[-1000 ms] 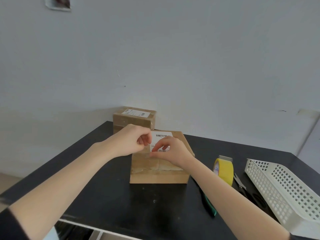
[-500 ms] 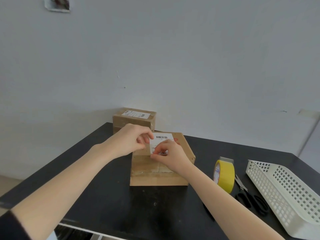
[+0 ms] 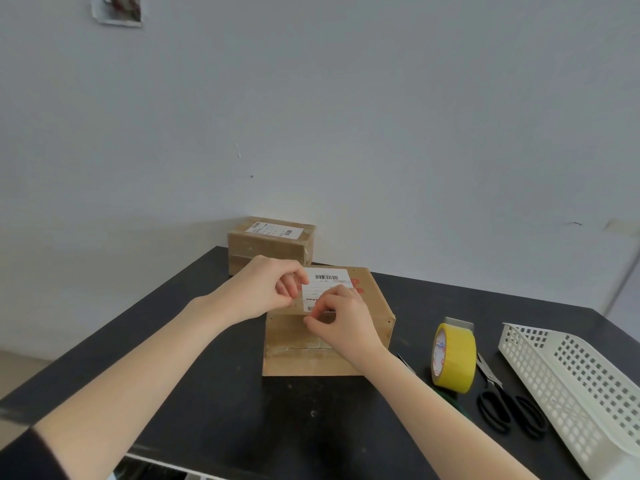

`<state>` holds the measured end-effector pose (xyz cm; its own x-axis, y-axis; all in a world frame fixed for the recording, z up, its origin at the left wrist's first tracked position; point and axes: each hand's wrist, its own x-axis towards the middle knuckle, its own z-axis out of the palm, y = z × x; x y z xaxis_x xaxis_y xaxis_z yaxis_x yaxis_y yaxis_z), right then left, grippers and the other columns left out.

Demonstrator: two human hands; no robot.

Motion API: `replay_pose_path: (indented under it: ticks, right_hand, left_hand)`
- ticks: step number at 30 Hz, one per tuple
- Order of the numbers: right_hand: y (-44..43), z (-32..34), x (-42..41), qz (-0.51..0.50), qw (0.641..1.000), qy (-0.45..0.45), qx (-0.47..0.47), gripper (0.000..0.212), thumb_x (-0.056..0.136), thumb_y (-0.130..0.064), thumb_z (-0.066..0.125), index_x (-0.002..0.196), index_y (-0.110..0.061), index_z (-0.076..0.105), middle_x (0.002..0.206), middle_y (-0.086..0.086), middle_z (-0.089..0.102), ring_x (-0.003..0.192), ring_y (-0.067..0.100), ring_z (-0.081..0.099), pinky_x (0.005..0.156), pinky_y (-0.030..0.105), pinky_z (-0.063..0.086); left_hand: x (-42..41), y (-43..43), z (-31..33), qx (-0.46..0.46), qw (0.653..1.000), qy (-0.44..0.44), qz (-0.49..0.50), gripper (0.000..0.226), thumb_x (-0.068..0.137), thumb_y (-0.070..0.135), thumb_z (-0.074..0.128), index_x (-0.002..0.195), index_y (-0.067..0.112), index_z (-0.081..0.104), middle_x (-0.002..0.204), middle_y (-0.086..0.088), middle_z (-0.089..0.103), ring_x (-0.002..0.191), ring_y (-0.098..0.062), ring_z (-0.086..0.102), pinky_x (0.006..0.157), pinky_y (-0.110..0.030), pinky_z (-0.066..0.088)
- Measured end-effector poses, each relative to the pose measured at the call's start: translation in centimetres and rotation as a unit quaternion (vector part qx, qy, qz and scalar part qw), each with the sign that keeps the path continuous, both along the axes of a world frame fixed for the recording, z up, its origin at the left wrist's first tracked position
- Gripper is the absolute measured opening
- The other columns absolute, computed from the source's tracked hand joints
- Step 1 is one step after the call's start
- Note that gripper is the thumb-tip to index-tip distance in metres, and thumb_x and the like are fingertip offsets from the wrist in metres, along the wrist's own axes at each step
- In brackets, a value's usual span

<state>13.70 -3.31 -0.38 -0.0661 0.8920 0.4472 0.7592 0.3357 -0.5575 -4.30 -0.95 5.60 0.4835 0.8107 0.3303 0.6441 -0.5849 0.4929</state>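
Left hand [image 3: 263,291] pinches the left edge of the shipping label [image 3: 327,284], right hand [image 3: 344,322] pinches its near corner, on the cardboard box [image 3: 375,308] mid-table; we judge we're sticking it down, next needs flat fingers smoothing it.

A: Anything legible?
B: No full strings. The near box [image 3: 375,308] carries a white shipping label [image 3: 327,282] on top. One barcode runs along its upper edge, and a second barcode row lower down is partly under the right hand [image 3: 343,320]. The print lines between are too small to read.
A: Marks on the cardboard itself?
B: Red print [image 3: 357,285] just right of the label, partly covered, unreadable.
A: Anything else?
B: The far box [image 3: 270,251] has a far label [image 3: 275,230] with a small barcode at its right end; text unreadable. The tape roll [image 3: 459,358] core shows a red-and-blue logo [image 3: 439,351], illegible.
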Motion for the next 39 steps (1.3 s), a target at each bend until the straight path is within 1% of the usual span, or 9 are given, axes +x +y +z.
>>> replay_pose_path:
  ticks: [4,8,18,21,25,28,33,36,39]
  right_hand:
    - [0.0,-0.3,-0.4,-0.009,0.999,0.0,0.031,0.012,0.077,-0.03,0.075,0.07,-0.025,0.066,0.089,-0.012,0.055,0.093,0.01,0.048,0.085,0.032,0.048]
    - [0.0,-0.6,-0.6,-0.025,0.999,-0.003,0.044,0.012,0.076,-0.03,0.075,0.07,-0.022,0.068,0.088,-0.011,0.056,0.091,0.009,0.046,0.084,0.032,0.048]
    - [0.4,-0.8,-0.8,-0.036,0.998,-0.005,0.042,0.021,0.074,-0.027,0.075,0.064,-0.02,0.058,0.085,-0.007,0.053,0.089,0.013,0.045,0.08,0.031,0.046]
    - [0.6,-0.6,-0.5,-0.028,0.999,0.001,0.019,0.024,0.075,-0.028,0.076,0.067,-0.024,0.054,0.086,-0.01,0.051,0.089,0.012,0.047,0.076,0.025,0.045]
    - [0.7,-0.1,0.3,-0.008,1.0,-0.001,0.004,0.023,0.077,-0.041,0.075,0.082,-0.028,0.056,0.088,-0.012,0.055,0.086,0.009,0.051,0.066,0.015,0.038]
    - [0.8,0.3,0.3,0.006,1.0,0.013,0.005,0.024,0.08,-0.049,0.072,0.09,-0.031,0.061,0.09,-0.012,0.06,0.083,0.006,0.056,0.069,0.014,0.043]
    - [0.9,0.7,0.1,-0.003,1.0,0.012,0.012,0.015,0.085,-0.043,0.069,0.091,-0.029,0.069,0.09,-0.011,0.062,0.08,0.005,0.057,0.067,0.013,0.039]
    - [1.0,0.5,0.2,-0.006,1.0,0.013,0.019,0.014,0.085,-0.041,0.069,0.09,-0.029,0.071,0.089,-0.01,0.062,0.08,0.005,0.057,0.069,0.016,0.042]
    - [1.2,0.2,-0.2,-0.019,0.999,0.0,0.026,0.016,0.084,-0.043,0.068,0.089,-0.029,0.072,0.088,-0.011,0.059,0.084,0.008,0.056,0.073,0.02,0.046]
  left_hand:
    - [0.1,0.2,0.3,0.002,1.0,0.001,0.002,0.03,0.079,0.006,0.071,0.101,0.026,0.067,0.081,0.012,0.068,0.073,0.001,0.064,0.071,-0.017,0.055]
    - [0.1,0.4,0.5,0.002,1.0,0.006,0.006,0.03,0.078,0.007,0.072,0.1,0.027,0.067,0.08,0.01,0.068,0.072,-0.002,0.065,0.073,-0.022,0.057]
    - [-0.1,0.8,-0.6,-0.001,1.0,-0.003,0.019,0.029,0.08,0.008,0.07,0.1,0.029,0.067,0.083,0.012,0.068,0.073,0.001,0.064,0.073,-0.02,0.056]
    - [-0.1,0.5,-1.1,0.014,1.0,-0.012,0.017,0.028,0.081,0.009,0.069,0.101,0.029,0.067,0.088,0.014,0.067,0.079,0.002,0.063,0.073,-0.016,0.053]
    - [-0.5,-0.1,-2.5,0.045,0.998,-0.02,0.035,0.031,0.082,0.018,0.069,0.108,0.034,0.063,0.1,0.023,0.062,0.092,0.008,0.057,0.08,-0.014,0.049]
    - [-0.6,-0.5,-4.1,0.049,0.996,-0.029,0.064,0.04,0.079,0.03,0.072,0.115,0.038,0.057,0.106,0.027,0.056,0.101,0.006,0.053,0.09,-0.017,0.043]
    - [0.1,-0.4,-6.3,0.048,0.991,-0.048,0.119,0.056,0.076,0.044,0.073,0.126,0.038,0.048,0.124,0.021,0.049,0.114,-0.001,0.045,0.1,-0.028,0.04]
    - [0.2,-0.2,-6.8,0.028,0.99,-0.086,0.109,0.058,0.075,0.042,0.074,0.127,0.036,0.049,0.125,0.02,0.052,0.112,0.003,0.049,0.1,-0.026,0.044]
    - [0.0,-0.1,-7.2,0.036,0.989,-0.09,0.11,0.056,0.074,0.043,0.074,0.124,0.035,0.051,0.12,0.021,0.055,0.109,0.002,0.052,0.097,-0.025,0.046]
